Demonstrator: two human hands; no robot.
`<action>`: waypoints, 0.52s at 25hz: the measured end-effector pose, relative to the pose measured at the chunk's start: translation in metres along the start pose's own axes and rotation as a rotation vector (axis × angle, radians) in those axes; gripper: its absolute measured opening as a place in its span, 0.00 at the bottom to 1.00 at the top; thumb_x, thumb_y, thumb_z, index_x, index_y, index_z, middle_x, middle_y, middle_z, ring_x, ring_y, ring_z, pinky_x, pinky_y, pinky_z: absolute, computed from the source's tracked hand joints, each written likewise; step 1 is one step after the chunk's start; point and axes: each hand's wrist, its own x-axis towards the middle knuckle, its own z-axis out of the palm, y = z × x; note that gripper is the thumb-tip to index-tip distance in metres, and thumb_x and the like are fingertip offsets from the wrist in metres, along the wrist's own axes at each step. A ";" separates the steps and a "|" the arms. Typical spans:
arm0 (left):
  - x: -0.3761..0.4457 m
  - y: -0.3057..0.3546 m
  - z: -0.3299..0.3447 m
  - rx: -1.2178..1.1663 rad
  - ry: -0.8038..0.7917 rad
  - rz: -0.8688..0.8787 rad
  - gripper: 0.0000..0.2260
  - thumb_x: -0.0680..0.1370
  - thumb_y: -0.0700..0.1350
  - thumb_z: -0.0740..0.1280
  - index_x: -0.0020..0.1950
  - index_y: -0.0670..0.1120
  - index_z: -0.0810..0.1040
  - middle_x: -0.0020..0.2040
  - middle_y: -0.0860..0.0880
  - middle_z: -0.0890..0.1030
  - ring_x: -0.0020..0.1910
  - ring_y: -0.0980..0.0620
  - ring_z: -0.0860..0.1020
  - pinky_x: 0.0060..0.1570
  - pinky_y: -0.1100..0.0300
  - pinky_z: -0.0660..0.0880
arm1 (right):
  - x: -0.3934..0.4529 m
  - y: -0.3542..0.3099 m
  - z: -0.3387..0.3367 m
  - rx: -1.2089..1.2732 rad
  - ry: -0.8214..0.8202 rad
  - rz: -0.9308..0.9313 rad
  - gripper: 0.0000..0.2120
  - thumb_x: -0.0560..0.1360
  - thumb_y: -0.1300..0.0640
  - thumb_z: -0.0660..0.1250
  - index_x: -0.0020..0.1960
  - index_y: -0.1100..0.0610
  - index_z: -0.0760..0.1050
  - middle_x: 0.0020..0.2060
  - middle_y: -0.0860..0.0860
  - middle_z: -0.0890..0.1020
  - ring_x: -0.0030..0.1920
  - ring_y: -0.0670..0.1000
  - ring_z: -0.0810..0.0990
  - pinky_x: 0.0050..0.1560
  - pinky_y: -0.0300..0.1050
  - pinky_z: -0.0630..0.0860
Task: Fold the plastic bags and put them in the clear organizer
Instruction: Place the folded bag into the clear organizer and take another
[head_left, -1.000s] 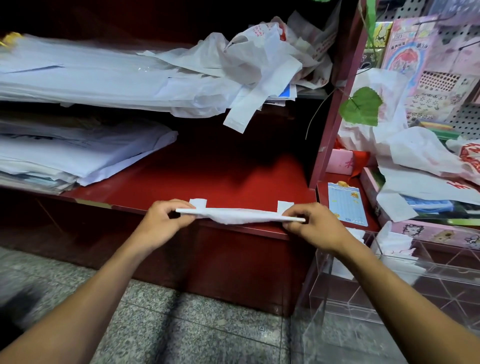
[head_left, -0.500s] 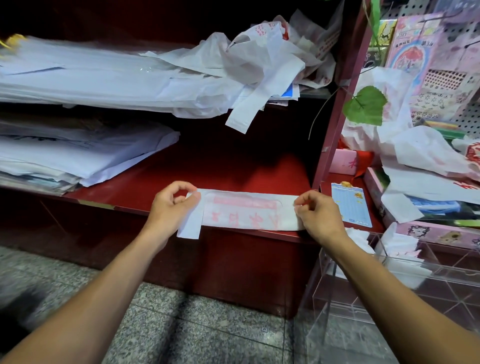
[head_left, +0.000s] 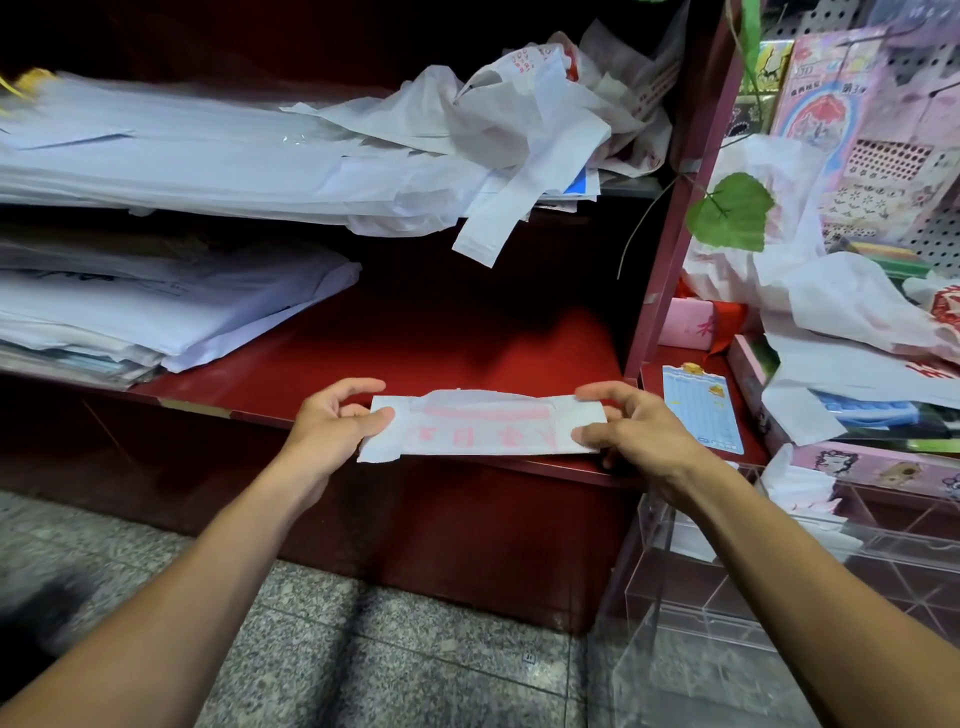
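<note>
A person holds a folded white plastic bag (head_left: 480, 427), printed in faint red, stretched flat over the front edge of a red shelf (head_left: 467, 343). The left hand (head_left: 332, 423) pinches the bag's left end between thumb and curled fingers; the right hand (head_left: 631, 431) grips the right end, thumb on top, fingers beneath. The bag is a long strip, not yet short enough, by the look of it, for the clear organizer (head_left: 779, 587) that stands on the floor below the shelf's right corner, where a few folded white bags already sit in its compartments.

The likely next fold brings one end over the other. The film looks thin and slippery: a loosened pinch could let the layers slide and the strip spring open, and the handle flap at the left end could stick out of the fold. A crumpled heap of loose bags (head_left: 519, 124) on the upper shelf hangs a handle over its front edge, near enough to be snagged by a raised hand.
</note>
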 end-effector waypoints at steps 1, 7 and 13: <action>-0.001 0.000 0.001 -0.006 0.026 0.008 0.09 0.76 0.37 0.71 0.55 0.47 0.81 0.26 0.51 0.71 0.25 0.56 0.68 0.27 0.65 0.66 | 0.000 0.000 0.001 -0.022 0.037 0.004 0.13 0.72 0.68 0.72 0.54 0.56 0.79 0.33 0.53 0.78 0.26 0.47 0.72 0.25 0.38 0.69; -0.003 0.006 0.006 -0.004 -0.018 -0.080 0.06 0.75 0.38 0.71 0.49 0.47 0.83 0.32 0.50 0.78 0.32 0.54 0.74 0.29 0.64 0.72 | 0.000 -0.003 0.004 0.079 0.090 0.090 0.06 0.76 0.62 0.70 0.52 0.58 0.77 0.34 0.54 0.78 0.26 0.49 0.74 0.22 0.39 0.69; -0.003 0.002 0.010 0.092 0.080 -0.078 0.05 0.76 0.45 0.72 0.49 0.45 0.82 0.36 0.49 0.81 0.23 0.54 0.75 0.22 0.63 0.67 | -0.004 -0.003 0.010 -0.086 0.170 0.094 0.09 0.79 0.55 0.67 0.56 0.57 0.72 0.31 0.55 0.79 0.21 0.48 0.73 0.21 0.37 0.68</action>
